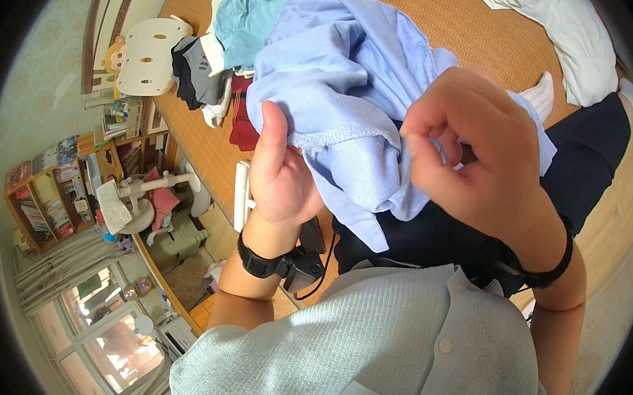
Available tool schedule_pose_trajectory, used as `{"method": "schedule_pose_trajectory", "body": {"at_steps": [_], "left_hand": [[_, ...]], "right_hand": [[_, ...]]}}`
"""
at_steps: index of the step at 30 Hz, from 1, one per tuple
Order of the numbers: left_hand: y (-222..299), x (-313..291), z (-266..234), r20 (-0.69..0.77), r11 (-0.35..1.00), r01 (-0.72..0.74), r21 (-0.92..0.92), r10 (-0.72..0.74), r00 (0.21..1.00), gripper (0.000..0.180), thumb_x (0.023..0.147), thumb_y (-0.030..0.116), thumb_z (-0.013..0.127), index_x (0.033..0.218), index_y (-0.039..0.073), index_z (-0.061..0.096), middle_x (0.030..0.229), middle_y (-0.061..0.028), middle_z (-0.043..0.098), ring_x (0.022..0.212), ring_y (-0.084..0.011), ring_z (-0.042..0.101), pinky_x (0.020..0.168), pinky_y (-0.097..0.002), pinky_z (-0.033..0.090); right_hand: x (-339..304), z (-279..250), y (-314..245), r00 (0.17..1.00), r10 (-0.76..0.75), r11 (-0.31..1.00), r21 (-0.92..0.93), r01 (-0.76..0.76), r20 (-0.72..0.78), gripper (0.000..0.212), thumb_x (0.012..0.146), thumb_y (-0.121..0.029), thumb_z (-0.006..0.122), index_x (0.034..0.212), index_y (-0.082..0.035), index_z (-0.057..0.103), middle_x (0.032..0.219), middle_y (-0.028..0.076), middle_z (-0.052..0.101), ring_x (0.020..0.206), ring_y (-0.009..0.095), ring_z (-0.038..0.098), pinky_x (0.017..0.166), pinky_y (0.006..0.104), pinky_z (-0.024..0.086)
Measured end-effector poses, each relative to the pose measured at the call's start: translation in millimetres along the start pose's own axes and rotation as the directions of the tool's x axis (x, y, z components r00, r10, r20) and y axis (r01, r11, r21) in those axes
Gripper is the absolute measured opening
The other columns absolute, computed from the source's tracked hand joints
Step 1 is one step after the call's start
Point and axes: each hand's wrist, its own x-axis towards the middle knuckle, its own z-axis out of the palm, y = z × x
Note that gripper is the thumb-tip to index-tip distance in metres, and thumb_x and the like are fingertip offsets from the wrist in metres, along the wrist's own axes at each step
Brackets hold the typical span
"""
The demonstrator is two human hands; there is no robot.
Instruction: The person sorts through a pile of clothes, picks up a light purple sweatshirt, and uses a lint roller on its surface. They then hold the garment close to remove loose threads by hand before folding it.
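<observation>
A light blue garment (341, 77) is bunched up in front of me, above my lap. My left hand (278, 170) grips its hem from the left, thumb up against the fabric. My right hand (473, 152) pinches the same hem from the right, fingers curled around the cloth. Both wrists wear black bands. Dark trousers (591, 151) on my legs lie under the garment.
A pile of folded clothes (228, 43), teal, grey, white and red, lies on the woven mat (476, 23) to the left. White bedding (575, 39) sits at the upper right. A white chair (149, 53), bookshelves (52, 191) and a window (109, 330) fill the left side.
</observation>
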Motion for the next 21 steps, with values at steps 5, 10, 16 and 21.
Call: {"method": "schedule_pose_trajectory", "body": {"at_steps": [5, 10, 16, 21], "left_hand": [[0, 0, 6, -0.077, 0.996, 0.02, 0.088, -0.013, 0.997, 0.061, 0.094, 0.05, 0.028, 0.131, 0.002, 0.036, 0.127, -0.0132, 0.048, 0.116, -0.0258, 0.049, 0.099, -0.041, 0.036], [-1, 0, -1, -0.021, 0.999, 0.013, 0.04, -0.012, 1.0, 0.061, 0.095, 0.048, 0.026, 0.129, -0.001, 0.037, 0.128, -0.0157, 0.047, 0.117, -0.029, 0.047, 0.101, -0.0429, 0.034], [0, 1, 0, -0.016, 1.0, -0.007, -0.022, 0.007, 1.0, 0.06, 0.096, 0.046, 0.026, 0.126, -0.003, 0.04, 0.126, -0.0176, 0.048, 0.117, -0.0318, 0.046, 0.101, -0.0447, 0.033], [3, 0, -1, -0.044, 1.0, -0.013, -0.017, 0.013, 0.999, 0.059, 0.095, 0.047, 0.027, 0.123, -0.003, 0.044, 0.122, -0.016, 0.052, 0.114, -0.0305, 0.05, 0.1, -0.0442, 0.035]], "right_hand": [[-2, 5, 2, 0.994, -0.112, 0.992, -0.062, 0.112, 0.005, 0.017, 0.061, 0.005, 0.065, 0.07, -0.007, 0.057, 0.064, 0.0, 0.051, 0.052, 0.012, 0.041, 0.051, 0.0255, 0.032], [-4, 11, 5, 0.987, -0.16, 0.981, -0.111, 0.16, 0.003, 0.019, 0.06, 0.004, 0.065, 0.07, -0.009, 0.057, 0.067, 0.0, 0.054, 0.055, 0.016, 0.044, 0.055, 0.028, 0.034], [-1, 5, 5, 0.986, -0.161, 0.971, -0.186, 0.151, -0.038, 0.019, 0.057, 0.003, 0.063, 0.068, -0.009, 0.053, 0.065, 0.0, 0.051, 0.054, 0.016, 0.043, 0.055, 0.0282, 0.034], [-3, -6, 3, 0.996, -0.052, 0.998, -0.013, 0.053, 0.067, 0.017, 0.057, 0.003, 0.064, 0.068, -0.008, 0.055, 0.063, 0.0, 0.05, 0.051, 0.016, 0.039, 0.051, 0.0273, 0.032]]}}
